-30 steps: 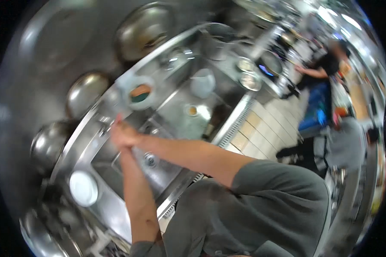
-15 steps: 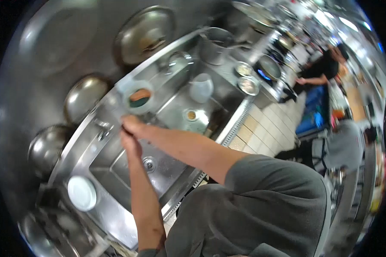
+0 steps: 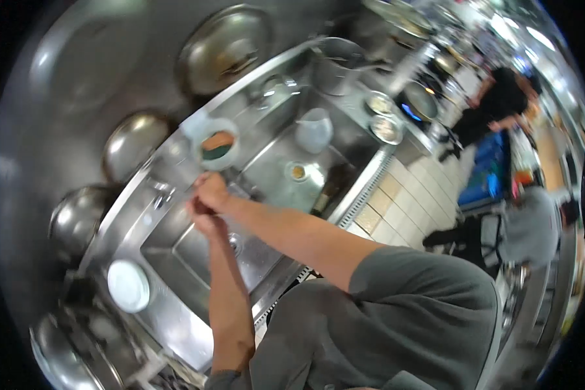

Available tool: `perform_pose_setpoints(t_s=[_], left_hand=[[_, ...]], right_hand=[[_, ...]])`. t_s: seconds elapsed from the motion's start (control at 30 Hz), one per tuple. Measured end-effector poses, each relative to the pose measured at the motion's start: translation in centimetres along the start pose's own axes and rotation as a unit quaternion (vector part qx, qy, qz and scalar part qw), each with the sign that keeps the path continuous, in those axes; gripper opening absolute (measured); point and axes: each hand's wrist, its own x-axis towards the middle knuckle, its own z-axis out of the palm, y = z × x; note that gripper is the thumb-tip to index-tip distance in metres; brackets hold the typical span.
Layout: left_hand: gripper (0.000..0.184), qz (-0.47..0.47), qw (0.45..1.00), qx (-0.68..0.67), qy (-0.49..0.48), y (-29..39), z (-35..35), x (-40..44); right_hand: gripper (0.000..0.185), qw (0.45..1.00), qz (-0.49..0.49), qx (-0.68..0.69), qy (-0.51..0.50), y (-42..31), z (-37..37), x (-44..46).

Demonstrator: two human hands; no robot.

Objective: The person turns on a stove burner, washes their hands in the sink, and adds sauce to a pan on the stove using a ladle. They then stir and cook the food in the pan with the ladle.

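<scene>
Above the bare sink basin [image 3: 169,247], my right hand [image 3: 211,190] is curled closed. Just below it, my left hand [image 3: 206,219] touches or nearly touches it, its fingers bent inward. Whatever may lie between the two hands is hidden, and the fingers are slightly blurred. A chrome tap [image 3: 162,193] is to the left of the hands. Just beyond them, on the sink ledge, stands a white container [image 3: 233,151] with an orange and green sponge [image 3: 217,145] in it.
A translucent jug [image 3: 314,132] stands in the second basin, near a drain [image 3: 298,171]. White plates [image 3: 129,286] are stacked left. A steel pot [image 3: 335,68] and small bowls [image 3: 385,129] stand beyond. Two people [image 3: 500,97] are at the right, near a lit burner [image 3: 407,111].
My hands have shifted against each other, with the left now showing more below the right. The view has moved slightly. The person in black has changed posture near the counter.
</scene>
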Motion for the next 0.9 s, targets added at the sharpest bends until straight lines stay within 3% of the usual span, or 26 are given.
perform_pose_setpoints(t_s=[0.07, 0.1, 0.17, 0.2, 0.27, 0.33, 0.37, 0.43, 0.47, 0.5, 0.57, 0.63, 0.7, 0.73, 0.77, 0.8, 0.83, 0.87, 0.9], left_hand=[[0.056, 0.002, 0.996, -0.068, 0.054, -0.8, -1.1, -1.8], [0.056, 0.019, 0.996, -0.063, 0.064, 0.0, -1.0, -2.6], [0.055, -0.084, 0.980, -0.107, 0.142, 1.3, -0.1, -3.9], [0.055, -0.077, 0.981, -0.106, 0.146, 2.0, 0.7, -4.5], [0.052, -0.001, 0.992, -0.083, 0.093, 3.6, 1.6, -5.1], [0.051, -0.012, 0.988, -0.078, 0.130, 3.5, 0.1, -3.6], [0.048, -0.022, 0.991, 0.000, 0.134, 3.8, 0.3, -3.4], [0.041, -0.017, 0.982, 0.152, 0.115, 4.7, 0.5, -4.3], [0.037, -0.003, 0.970, 0.226, 0.087, 4.9, 1.1, -5.0], [0.032, 0.024, 0.953, 0.297, 0.063, 3.8, 0.6, -5.3], [0.028, 0.044, 0.928, 0.368, 0.035, 2.5, 0.4, -6.4], [0.025, 0.087, 0.854, 0.503, -0.100, 1.9, 1.6, -9.3], [0.023, -0.093, 0.922, 0.375, -0.018, -0.1, -1.0, -7.2], [0.024, -0.074, 0.926, 0.361, -0.081, 1.0, -2.2, -5.7], [0.028, -0.069, 0.905, 0.419, -0.019, 0.8, -3.6, -2.7], [0.021, -0.111, 0.941, 0.317, -0.035, 0.3, -7.5, 2.1], [0.020, -0.136, 0.967, 0.210, -0.054, 1.3, -8.8, 5.2], [0.028, -0.167, 0.977, 0.128, -0.026, 3.9, -8.9, 6.9], [0.030, -0.125, 0.987, 0.090, -0.040, 5.6, -10.2, 9.6]], right_hand=[[0.029, 0.963, -0.095, -0.252, 0.003, 2.5, 2.4, 1.9], [0.029, 0.964, -0.102, -0.244, -0.014, 1.8, 3.5, 1.5], [0.034, 0.986, -0.025, -0.163, -0.029, 0.6, 4.4, 0.8], [0.034, 0.986, -0.027, -0.160, -0.035, 0.5, 4.6, 1.1], [0.036, 0.969, -0.050, -0.237, -0.044, 0.5, 5.4, 2.1], [0.039, 0.945, -0.074, -0.313, -0.058, 0.7, 6.4, 3.0], [0.040, 0.930, -0.087, -0.351, -0.069, 0.9, 6.9, 2.9], [0.047, 0.958, -0.020, -0.275, -0.075, -2.0, 1.9, -0.6], [0.048, 0.946, 0.029, -0.302, -0.116, -0.2, -0.1, -0.3], [0.042, 0.952, 0.169, -0.088, -0.240, 7.6, -1.7, 1.8], [0.033, 0.873, 0.440, 0.008, -0.210, 3.5, -6.6, -3.5], [0.026, 0.830, 0.474, 0.188, -0.226, 4.8, -8.9, -7.0], [0.022, 0.836, 0.476, 0.067, -0.266, 7.4, -12.5, -8.6], [0.022, 0.859, 0.431, 0.004, -0.277, 6.4, -14.9, -10.6], [0.022, 0.847, 0.443, 0.056, -0.289, 6.1, -16.6, -12.2], [0.022, 0.832, 0.447, 0.099, -0.312, 9.4, -18.1, -12.8], [0.021, 0.867, 0.374, 0.087, -0.318, 10.6, -19.4, -13.9], [0.021, 0.878, 0.368, 0.096, -0.290, 12.9, -21.5, -14.6], [0.022, 0.886, 0.280, -0.138, -0.342, 15.7, -23.4, -14.7]])
